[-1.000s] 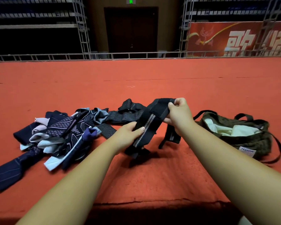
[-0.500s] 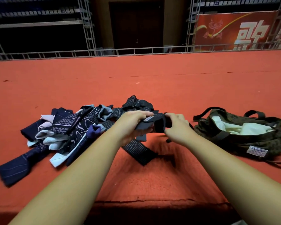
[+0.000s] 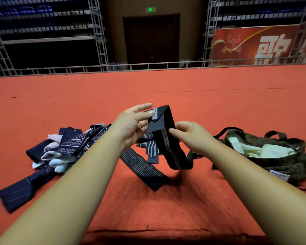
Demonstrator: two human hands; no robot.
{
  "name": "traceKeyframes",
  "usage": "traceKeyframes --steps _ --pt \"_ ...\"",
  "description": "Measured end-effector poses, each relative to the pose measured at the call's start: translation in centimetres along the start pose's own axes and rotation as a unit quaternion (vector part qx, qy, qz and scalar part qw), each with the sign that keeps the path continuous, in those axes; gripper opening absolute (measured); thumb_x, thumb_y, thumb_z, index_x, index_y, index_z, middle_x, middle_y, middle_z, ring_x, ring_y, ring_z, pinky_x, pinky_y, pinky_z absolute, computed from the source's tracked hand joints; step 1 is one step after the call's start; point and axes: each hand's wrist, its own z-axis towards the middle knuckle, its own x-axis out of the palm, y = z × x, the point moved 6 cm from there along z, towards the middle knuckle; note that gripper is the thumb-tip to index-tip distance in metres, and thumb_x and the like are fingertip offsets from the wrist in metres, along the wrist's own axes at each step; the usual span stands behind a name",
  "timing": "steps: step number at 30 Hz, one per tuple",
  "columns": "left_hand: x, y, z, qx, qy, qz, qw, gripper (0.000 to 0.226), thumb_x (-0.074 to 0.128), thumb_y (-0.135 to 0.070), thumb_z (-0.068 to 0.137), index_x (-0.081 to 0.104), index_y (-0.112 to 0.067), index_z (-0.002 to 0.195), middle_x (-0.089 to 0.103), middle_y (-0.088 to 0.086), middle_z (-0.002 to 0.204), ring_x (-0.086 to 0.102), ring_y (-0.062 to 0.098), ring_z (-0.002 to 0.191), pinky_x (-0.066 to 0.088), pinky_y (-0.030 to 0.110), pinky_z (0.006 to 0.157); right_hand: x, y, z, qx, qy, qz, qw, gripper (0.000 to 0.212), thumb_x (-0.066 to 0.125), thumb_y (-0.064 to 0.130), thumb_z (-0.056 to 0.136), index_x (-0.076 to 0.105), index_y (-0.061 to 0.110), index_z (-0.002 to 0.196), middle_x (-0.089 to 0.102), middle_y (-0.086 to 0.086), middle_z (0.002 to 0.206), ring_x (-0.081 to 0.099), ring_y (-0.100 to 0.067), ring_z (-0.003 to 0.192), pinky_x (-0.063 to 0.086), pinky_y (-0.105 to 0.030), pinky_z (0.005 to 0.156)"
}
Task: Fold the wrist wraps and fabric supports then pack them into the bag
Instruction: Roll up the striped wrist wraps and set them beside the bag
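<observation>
Both hands hold one black wrist wrap (image 3: 166, 138) above the red carpet (image 3: 166, 85). Left hand (image 3: 131, 124) pinches the folded-over top end; right hand (image 3: 191, 137) pinches the edge midway. Lower end hangs free. Fabric pile (image 3: 65, 147) lies left, open bag (image 3: 276, 167) right.

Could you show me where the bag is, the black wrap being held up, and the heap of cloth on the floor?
bag (image 3: 293, 165): head view, dark outer wall above the label.
black wrap (image 3: 162, 121): head view, its folded upper part.
heap of cloth (image 3: 71, 144): head view, diamond-patterned piece on top.
</observation>
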Motion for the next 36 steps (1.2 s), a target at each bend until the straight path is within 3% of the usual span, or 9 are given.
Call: traceKeyframes --steps 2,4,8,12,18,23,28,32,36 --pt "0.5 -1.1 -0.1 0.015 -0.007 -0.003 1.0 0.039 0.072 -0.001 0.097 0.065 -0.009 0.134 0.08 0.013 0.111 0.079 0.021 0.089 0.064 0.029 0.073 -0.3 1.1 -0.2 0.014 0.009 0.079 0.997 0.02 0.061 0.034 0.108 0.071 0.017 0.102 0.074 0.001 0.083 0.069 -0.014 0.068 0.059 -0.035 0.061" --pt "0.9 -2.0 0.0 0.029 -0.01 -0.004 1.0 0.041 0.074 0.0 0.095 0.063 -0.008 0.134 0.08 0.015 0.112 0.079 0.024 0.092 0.065 0.03 0.076 -0.4 1.9 -0.1 0.027 0.0 0.13 0.991 0.024 0.058 0.034 0.109 0.069 0.014 0.105 0.073 -0.003 0.082 0.068 -0.018 0.067 0.059 -0.035 0.058" --pt "0.9 -3.3 0.3 0.073 -0.035 0.07 0.994 0.044 0.08 0.0 0.091 0.064 -0.006 0.131 0.075 0.018 0.124 0.079 0.027 0.103 0.065 0.035 0.086 -0.6 2.7 0.3 0.036 -0.01 0.208 0.977 0.022 0.057 0.033 0.11 0.071 0.016 0.107 0.079 -0.012 0.093 0.071 -0.023 0.078 0.055 -0.044 0.07" --pt "0.8 -3.7 0.3 0.104 -0.066 0.11 0.986 0.039 0.082 0.0 0.089 0.065 -0.006 0.124 0.077 0.012 0.111 0.08 0.021 0.096 0.064 0.032 0.081 0.0 3.1 -0.2 0.042 0.017 0.261 0.964 0.025 0.051 0.031 0.113 0.075 0.024 0.116 0.082 -0.003 0.099 0.076 -0.019 0.084 0.059 -0.039 0.074" --pt "0.4 -3.4 0.6 0.153 -0.102 0.192 0.964 0.032 0.085 -0.003 0.088 0.069 -0.012 0.114 0.079 0.001 0.093 0.08 0.019 0.091 0.066 0.036 0.082 1.0 3.4 -0.5 0.037 0.027 0.286 0.957 0.031 0.046 0.031 0.116 0.076 0.028 0.12 0.082 -0.008 0.109 0.077 -0.025 0.092 0.058 -0.048 0.086" --pt "0.1 -3.7 0.8 0.181 -0.128 0.197 0.955 0.028 0.084 -0.003 0.089 0.07 -0.012 0.112 0.076 -0.014 0.074 0.077 0.008 0.076 0.064 0.031 0.071 1.6 3.1 -0.3 0.015 0.025 0.258 0.966 0.031 0.045 0.03 0.115 0.075 0.029 0.116 0.079 -0.016 0.106 0.067 -0.028 0.085 0.052 -0.048 0.077" --pt "-0.1 -4.0 0.7 0.181 -0.147 0.218 0.948 0.029 0.085 -0.006 0.089 0.071 -0.015 0.112 0.08 -0.005 0.087 0.079 0.015 0.081 0.062 0.033 0.061 1.9 3.0 0.1 0.004 0.032 0.248 0.968 0.029 0.045 0.029 0.116 0.074 0.024 0.118 0.08 -0.012 0.109 0.073 -0.026 0.089 0.059 -0.06 0.09" --pt "-0.4 -4.2 0.6 0.176 -0.163 0.252 0.938 0.028 0.087 -0.011 0.087 0.071 -0.019 0.109 0.08 -0.002 0.09 0.078 0.019 0.076 0.054 0.027 0.052 2.1 2.7 0.3 0.011 0.032 0.247 0.968 0.029 0.045 0.028 0.116 0.073 0.022 0.12 0.081 -0.01 0.109 0.075 -0.024 0.089 0.058 -0.061 0.093" --pt "-0.7 -4.3 0.7 0.187 -0.174 0.285 0.924 0.03 0.091 -0.014 0.084 0.073 -0.023 0.106 0.081 -0.005 0.089 0.076 0.007 0.076 0.056 0.019 0.06 2.3 2.5 0.5 0.021 0.037 0.264 0.964 0.03 0.045 0.028 0.116 0.073 0.021 0.12 0.081 -0.011 0.11 0.074 -0.027 0.093 0.058 -0.059 0.095"
